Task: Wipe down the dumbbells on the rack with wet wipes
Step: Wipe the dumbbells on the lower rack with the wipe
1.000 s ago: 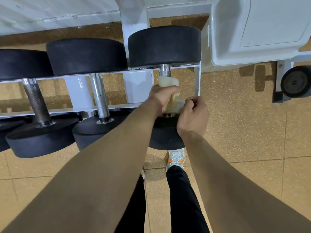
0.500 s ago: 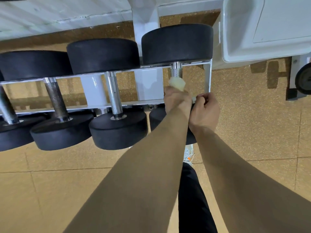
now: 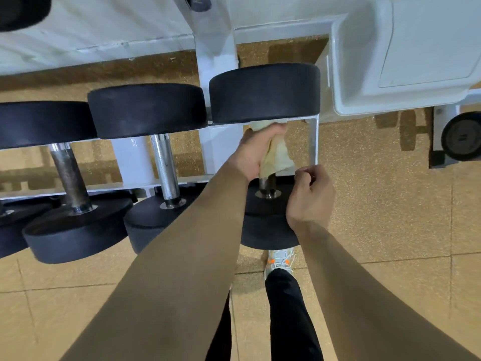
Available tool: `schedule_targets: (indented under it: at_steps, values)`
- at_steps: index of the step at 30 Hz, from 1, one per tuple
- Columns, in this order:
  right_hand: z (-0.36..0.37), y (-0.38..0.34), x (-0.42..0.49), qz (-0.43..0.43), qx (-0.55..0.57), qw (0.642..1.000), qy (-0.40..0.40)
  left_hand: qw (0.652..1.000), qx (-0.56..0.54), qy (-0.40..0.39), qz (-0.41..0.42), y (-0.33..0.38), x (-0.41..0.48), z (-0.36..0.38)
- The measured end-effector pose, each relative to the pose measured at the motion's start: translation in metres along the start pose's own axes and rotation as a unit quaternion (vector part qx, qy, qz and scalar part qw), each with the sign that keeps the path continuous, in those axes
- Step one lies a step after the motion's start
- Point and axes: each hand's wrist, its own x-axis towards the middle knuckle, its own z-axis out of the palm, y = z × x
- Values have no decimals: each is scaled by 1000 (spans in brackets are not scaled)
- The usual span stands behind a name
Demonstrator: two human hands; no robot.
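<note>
The rightmost black dumbbell (image 3: 264,92) lies across the white rack (image 3: 221,149), and its steel handle (image 3: 266,185) shows only near the front head. My left hand (image 3: 256,149) grips a pale yellow wet wipe (image 3: 277,157) wrapped round that handle, high up against the far head. The wipe's loose end hangs down to the right. My right hand (image 3: 309,194) sits just below it, above the front head, with its fingers curled and its fingertips pinching the wipe's lower corner.
Two more black dumbbells (image 3: 147,110) with bare steel handles (image 3: 165,170) lie on the rack to the left, with others beyond. A white machine housing (image 3: 403,56) and a black wheel (image 3: 460,136) stand at the right. My shoe (image 3: 279,259) is on the tan floor under the rack.
My left hand has slid the wipe up the handle from the front head to the far head, baring the handle's lower end. My right hand stayed by the wipe's lower corner.
</note>
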Motion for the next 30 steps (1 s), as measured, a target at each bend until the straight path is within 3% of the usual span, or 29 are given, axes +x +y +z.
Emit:
schedule_targets:
  at_steps: [4, 8, 10, 13, 16, 18, 21, 25, 27, 30]
  values:
    - [-1, -2, -1, 3, -8, 1000, 1, 979, 94, 182, -2, -11, -12, 28]
    - [0, -4, -1, 10, -22, 1000, 2, 957, 192, 217, -24, -41, -19, 32]
    - [1, -4, -1, 12, -20, 1000, 0, 962, 190, 186, -61, -41, -17, 20]
    - [2, -4, 0, 14, -11, 1000, 0, 979, 167, 37, -107, -26, -16, -1]
    - [2, -1, 0, 10, 1, 1000, -3, 983, 105, -93, -118, -10, -14, -20]
    - [2, 0, 0, 10, 3, 1000, -2, 986, 70, -122, -93, 2, -7, -21]
    - [1, 0, -1, 16, 6, 1000, -3, 998, 33, -52, -16, 12, -6, -5]
    - [0, -3, -2, 19, -13, 1000, 0, 979, 97, 174, 36, -10, -27, 25]
    - [0, -3, -3, 17, -20, 1000, -4, 961, 193, 195, 26, -24, -38, 28]
    - [0, -6, -3, 15, -19, 1000, 0, 923, 363, 131, -12, -31, -51, 14]
